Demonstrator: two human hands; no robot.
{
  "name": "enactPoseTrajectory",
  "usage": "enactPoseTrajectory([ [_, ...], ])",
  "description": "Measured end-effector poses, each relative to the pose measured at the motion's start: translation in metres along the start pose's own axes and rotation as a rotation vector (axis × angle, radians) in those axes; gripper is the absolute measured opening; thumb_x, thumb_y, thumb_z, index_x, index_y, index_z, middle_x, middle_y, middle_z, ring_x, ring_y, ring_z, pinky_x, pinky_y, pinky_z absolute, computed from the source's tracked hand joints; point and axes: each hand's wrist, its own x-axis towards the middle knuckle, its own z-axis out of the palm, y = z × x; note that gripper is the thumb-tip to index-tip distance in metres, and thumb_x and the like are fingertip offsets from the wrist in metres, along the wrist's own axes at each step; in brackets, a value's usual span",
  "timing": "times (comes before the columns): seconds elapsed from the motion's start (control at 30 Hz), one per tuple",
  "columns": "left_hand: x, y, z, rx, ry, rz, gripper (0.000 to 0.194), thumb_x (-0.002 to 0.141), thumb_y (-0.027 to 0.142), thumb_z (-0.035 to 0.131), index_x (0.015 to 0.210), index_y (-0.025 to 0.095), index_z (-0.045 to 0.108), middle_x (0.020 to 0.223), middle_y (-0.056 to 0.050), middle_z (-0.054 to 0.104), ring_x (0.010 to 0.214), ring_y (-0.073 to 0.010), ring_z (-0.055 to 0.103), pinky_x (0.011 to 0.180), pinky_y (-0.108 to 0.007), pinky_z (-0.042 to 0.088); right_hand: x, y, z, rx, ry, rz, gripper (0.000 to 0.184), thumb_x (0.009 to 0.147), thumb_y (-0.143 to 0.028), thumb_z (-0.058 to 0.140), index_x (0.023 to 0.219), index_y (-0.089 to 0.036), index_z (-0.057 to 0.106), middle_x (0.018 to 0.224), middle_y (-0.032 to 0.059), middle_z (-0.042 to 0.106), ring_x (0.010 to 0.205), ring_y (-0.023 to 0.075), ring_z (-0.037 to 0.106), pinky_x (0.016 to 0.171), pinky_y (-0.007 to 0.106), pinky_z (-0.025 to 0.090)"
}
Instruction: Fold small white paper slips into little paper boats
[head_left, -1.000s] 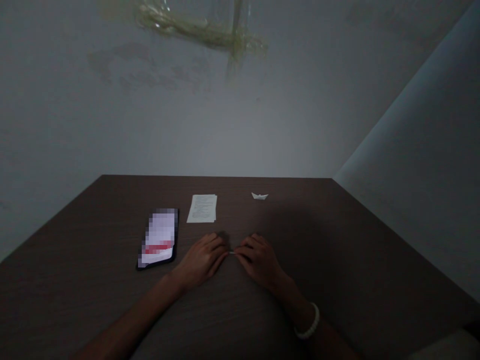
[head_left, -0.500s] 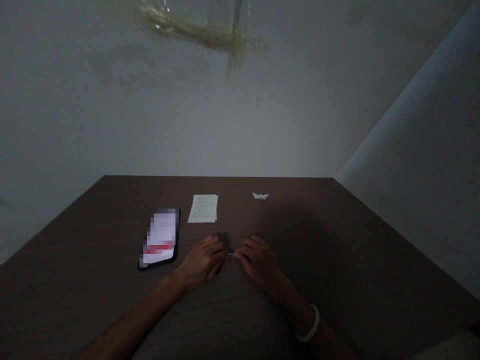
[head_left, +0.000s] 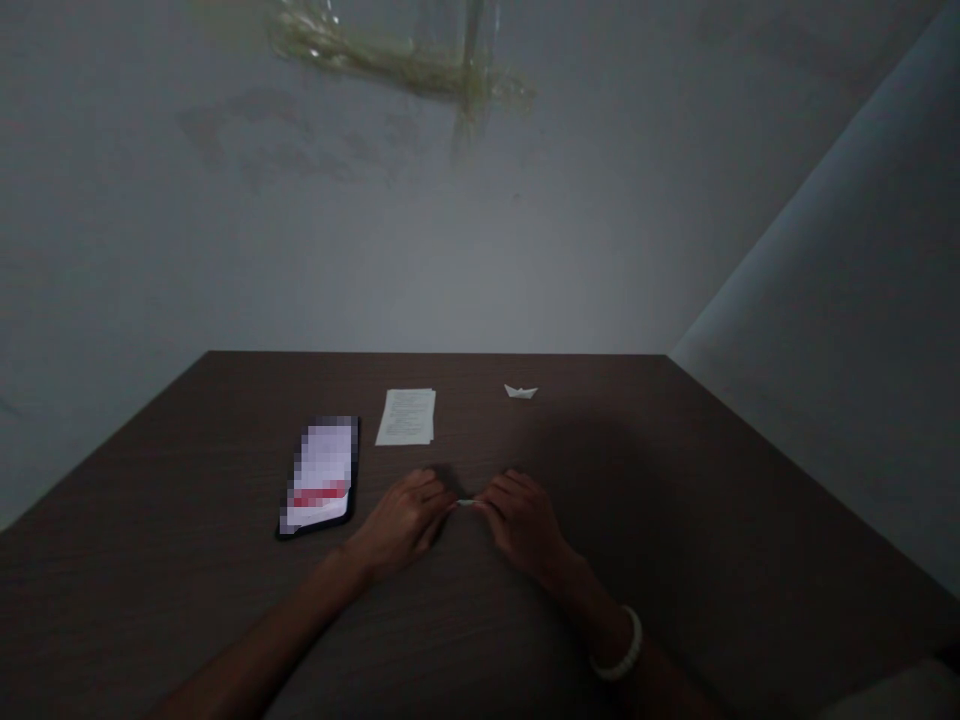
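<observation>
Between my two hands a small piece of folded white paper point(head_left: 466, 502) shows as a thin edge just above the table. My left hand point(head_left: 409, 515) pinches its left end with closed fingers. On the other end, the thumb and fingers of my right hand point(head_left: 521, 520) are pressed together around the paper. Most of the paper is hidden by the fingers, so its full shape cannot be made out. A small white paper boat point(head_left: 521, 392) stands farther back on the table, beyond my right hand.
A brown wooden table point(head_left: 720, 520) reaches back to a grey wall point(head_left: 600, 220). Left of my hands lies a phone point(head_left: 322, 475) with a lit, blurred screen. Beside it is a small stack of printed paper sheets point(head_left: 406, 416). A pale beaded bracelet point(head_left: 626, 645) circles my right wrist.
My right hand has shifted slightly to the right, away from the left hand. A little more of the folded paper shows between them. The other things have stayed in place.
</observation>
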Motion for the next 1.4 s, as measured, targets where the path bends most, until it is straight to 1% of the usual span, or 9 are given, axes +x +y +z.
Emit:
enactPoseTrajectory([
  [0.13,-0.002,-0.006,0.005,0.009,0.024,-0.028,0.029,0.097,0.021,0.039,0.088,0.015,0.065,0.074,-0.006,0.062,0.074,-0.0200,0.053,0.071,-0.034,0.044,-0.001,0.006,-0.001,0.013,0.018,0.011,0.015,0.092,-0.016,0.054,0.080,-0.020,0.063,0.081,0.0022,0.066,0.080,0.0167,0.056,0.081,0.030,0.042],
  [0.37,-0.003,-0.005,0.005,0.084,0.050,-0.083,0.031,0.096,0.023,0.042,0.078,0.016,0.066,0.069,-0.005,0.062,0.071,-0.0196,0.054,0.067,-0.033,0.044,0.000,0.008,0.000,0.030,0.086,0.039,0.014,0.089,-0.015,0.058,0.078,-0.020,0.065,0.078,0.0019,0.067,0.076,0.0165,0.057,0.083,0.031,0.043],
  [0.5,-0.003,-0.008,0.006,0.023,0.069,-0.063,0.028,0.097,0.024,0.041,0.088,0.015,0.066,0.074,-0.005,0.064,0.073,-0.0190,0.056,0.069,-0.032,0.046,-0.001,0.011,0.002,0.070,0.100,0.027,0.012,0.089,-0.016,0.059,0.082,-0.021,0.068,0.082,0.0020,0.069,0.077,0.0159,0.058,0.077,0.028,0.044],
  [0.7,-0.003,-0.008,0.005,-0.088,0.075,-0.088,0.027,0.097,0.022,0.040,0.094,0.015,0.066,0.082,-0.007,0.066,0.077,-0.0189,0.058,0.069,-0.031,0.049,-0.001,0.007,0.002,0.191,0.123,0.077,0.009,0.089,-0.026,0.061,0.090,-0.023,0.069,0.087,0.0017,0.073,0.075,0.0150,0.063,0.079,0.029,0.046],
  [0.87,-0.001,-0.005,0.002,-0.110,0.071,-0.081,0.028,0.097,0.024,0.040,0.097,0.015,0.066,0.085,-0.007,0.067,0.081,-0.0192,0.059,0.073,-0.034,0.050,0.001,0.000,-0.001,0.224,0.148,0.116,0.013,0.089,-0.023,0.057,0.084,-0.023,0.069,0.079,0.0002,0.072,0.069,0.0138,0.062,0.076,0.029,0.045],
  [1.0,0.000,-0.003,0.000,-0.148,0.045,-0.099,0.027,0.098,0.028,0.042,0.093,0.016,0.066,0.083,-0.006,0.066,0.080,-0.0187,0.059,0.075,-0.034,0.050,0.002,-0.003,-0.002,0.254,0.146,0.113,0.013,0.088,-0.022,0.058,0.083,-0.023,0.069,0.077,0.0001,0.072,0.066,0.0137,0.062,0.073,0.028,0.045],
  [1.13,0.000,-0.002,-0.001,-0.156,0.054,-0.116,0.025,0.096,0.028,0.045,0.098,0.016,0.067,0.084,-0.007,0.066,0.080,-0.0195,0.058,0.072,-0.034,0.050,0.002,-0.004,-0.001,0.280,0.164,0.116,0.009,0.085,-0.022,0.060,0.087,-0.022,0.069,0.080,0.0009,0.073,0.067,0.0144,0.063,0.075,0.029,0.045],
  [1.27,0.000,-0.001,0.000,-0.163,0.048,-0.096,0.024,0.093,0.026,0.048,0.107,0.016,0.064,0.089,-0.008,0.067,0.086,-0.0208,0.059,0.076,-0.035,0.050,0.002,-0.005,-0.002,0.265,0.152,0.141,0.012,0.085,-0.021,0.060,0.089,-0.022,0.070,0.076,0.0017,0.072,0.063,0.0145,0.060,0.068,0.028,0.046],
  [1.4,-0.001,-0.001,0.001,-0.166,0.056,-0.091,0.024,0.092,0.023,0.049,0.110,0.016,0.063,0.093,-0.008,0.067,0.087,-0.0209,0.059,0.077,-0.036,0.051,0.002,-0.006,-0.003,0.218,0.132,0.149,0.016,0.087,-0.019,0.057,0.093,-0.023,0.071,0.075,0.0014,0.071,0.065,0.0144,0.059,0.068,0.026,0.046],
])
